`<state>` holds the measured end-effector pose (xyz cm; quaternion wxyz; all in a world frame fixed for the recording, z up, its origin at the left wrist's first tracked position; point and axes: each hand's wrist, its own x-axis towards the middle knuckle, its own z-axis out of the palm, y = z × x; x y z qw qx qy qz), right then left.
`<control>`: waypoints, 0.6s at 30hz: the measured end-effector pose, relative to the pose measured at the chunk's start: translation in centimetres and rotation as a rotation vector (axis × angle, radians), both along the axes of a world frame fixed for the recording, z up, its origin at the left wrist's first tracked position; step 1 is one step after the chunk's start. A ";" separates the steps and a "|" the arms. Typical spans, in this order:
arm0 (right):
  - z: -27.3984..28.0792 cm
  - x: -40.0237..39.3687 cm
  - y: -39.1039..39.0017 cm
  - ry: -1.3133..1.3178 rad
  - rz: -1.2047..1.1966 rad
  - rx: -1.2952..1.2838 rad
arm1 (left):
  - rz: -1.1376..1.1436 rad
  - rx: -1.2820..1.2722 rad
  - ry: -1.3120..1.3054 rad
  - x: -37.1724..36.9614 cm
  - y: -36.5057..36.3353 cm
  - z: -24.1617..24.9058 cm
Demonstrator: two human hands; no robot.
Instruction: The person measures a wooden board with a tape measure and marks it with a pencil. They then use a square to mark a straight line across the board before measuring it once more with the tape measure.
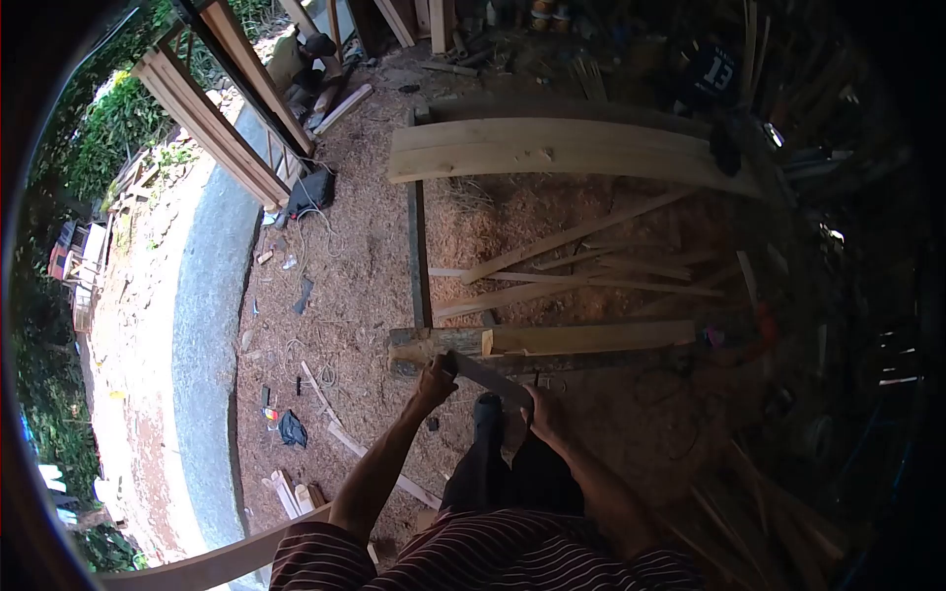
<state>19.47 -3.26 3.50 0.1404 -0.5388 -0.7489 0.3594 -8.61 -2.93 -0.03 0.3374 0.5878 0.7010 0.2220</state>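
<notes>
A handsaw [491, 380] with a flat grey blade spans the space between my two hands, in front of my body. My left hand [436, 382] is closed around its far left end. On the right, my right hand [543, 412] wraps round the dark handle end, its fingers partly hidden. Just beyond the blade lies a squared timber [591, 338], pale on its cut end, resting along a rough dark beam [406, 351]. The blade's left end overlaps the beam's edge in this view.
A wide plank [552, 148] lies across the back. Loose wood strips [581, 281] are scattered over shavings between plank and beam. Upright boards [212, 128] stand at the left, where a person [301, 64] is bent low. A black bag [292, 428] lies on the ground.
</notes>
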 end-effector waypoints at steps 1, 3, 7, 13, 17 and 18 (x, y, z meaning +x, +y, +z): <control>0.2 0.4 0.0 -0.049 0.076 0.009 | 0.023 0.048 -0.019 0.1 -1.3 -0.4; -0.1 1.2 0.0 -0.092 0.188 0.050 | 0.131 -0.122 -0.054 0.6 -3.3 0.8; 0.8 1.3 1.4 -0.127 0.396 0.045 | 0.244 -0.106 0.083 0.6 -7.1 -0.6; 1.6 0.6 2.0 -0.162 0.618 0.089 | 0.490 -0.201 0.121 3.5 -11.9 3.7; -2.2 -0.4 1.2 -0.127 0.664 0.179 | 0.558 -0.159 0.021 3.0 -13.1 4.1; -1.6 -0.9 0.6 -0.118 0.680 0.168 | 0.521 -0.123 0.118 1.9 -13.4 2.0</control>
